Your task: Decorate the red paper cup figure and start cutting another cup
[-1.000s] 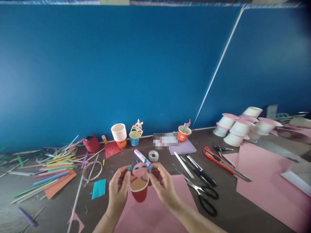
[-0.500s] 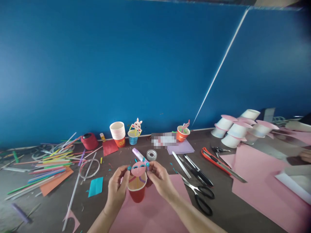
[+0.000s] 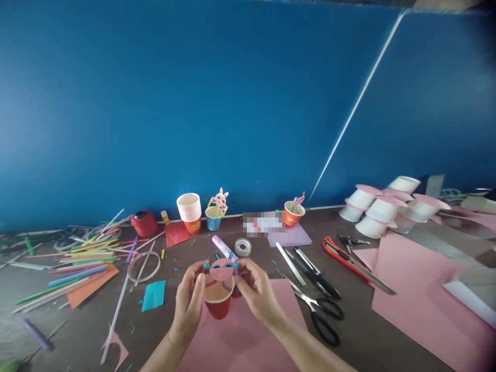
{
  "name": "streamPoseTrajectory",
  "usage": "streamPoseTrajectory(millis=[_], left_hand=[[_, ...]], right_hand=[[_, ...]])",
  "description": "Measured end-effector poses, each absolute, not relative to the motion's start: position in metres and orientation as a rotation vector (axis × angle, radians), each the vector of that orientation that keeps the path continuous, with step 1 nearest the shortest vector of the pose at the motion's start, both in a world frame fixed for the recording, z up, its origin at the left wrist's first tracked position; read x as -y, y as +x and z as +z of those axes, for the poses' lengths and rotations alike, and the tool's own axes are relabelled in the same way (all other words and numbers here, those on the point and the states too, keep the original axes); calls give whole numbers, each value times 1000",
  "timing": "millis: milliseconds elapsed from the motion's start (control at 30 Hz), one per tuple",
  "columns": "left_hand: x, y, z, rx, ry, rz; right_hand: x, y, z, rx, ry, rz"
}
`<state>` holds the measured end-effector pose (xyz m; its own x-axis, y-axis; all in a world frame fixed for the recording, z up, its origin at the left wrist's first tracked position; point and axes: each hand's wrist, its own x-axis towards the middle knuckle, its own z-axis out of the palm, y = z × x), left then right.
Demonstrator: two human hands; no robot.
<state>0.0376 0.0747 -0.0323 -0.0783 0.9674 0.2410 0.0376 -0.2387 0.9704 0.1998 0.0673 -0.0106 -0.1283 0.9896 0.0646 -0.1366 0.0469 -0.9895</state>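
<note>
A pink paper face figure (image 3: 221, 272) with blue antennae and blue-rimmed eyes rises at the mouth of a red paper cup (image 3: 217, 308). Coloured strips run from it into the cup. Fingers of my left hand (image 3: 190, 294) are pinched at the blue end piece on the figure's left side. At the matching blue piece on the right, my right hand (image 3: 258, 292) is closed the same way. The cup stands over a pink paper sheet (image 3: 248, 341); whether the hands also touch its rim, I cannot tell.
Scissors (image 3: 325, 330), a black marker (image 3: 315, 271) and a red utility knife (image 3: 356, 266) lie to the right. Behind the cup are a tape roll (image 3: 242, 247), stacked paper cups (image 3: 189, 209) and a rabbit cup (image 3: 213, 219). Coloured straws (image 3: 81, 258) spread leftward.
The pink face tilts slightly more, and its eyes look narrower. Both hands keep their pinch on the figure. The whole view has shifted a little.
</note>
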Motion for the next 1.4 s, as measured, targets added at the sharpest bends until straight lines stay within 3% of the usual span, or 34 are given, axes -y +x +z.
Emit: streamPoseTrajectory(millis=[367, 1067, 1400], left_hand=[[-81, 34, -42, -1280, 1843, 1322], [-82, 33, -42, -1279, 1700, 1434], [-80, 32, -35, -1285, 1704, 1317]], right_hand=[[-58, 198, -8, 1426, -1113, 1127], [-69, 201, -17, 1251, -984, 1283], [-68, 206, -18, 1325, -1000, 1221]])
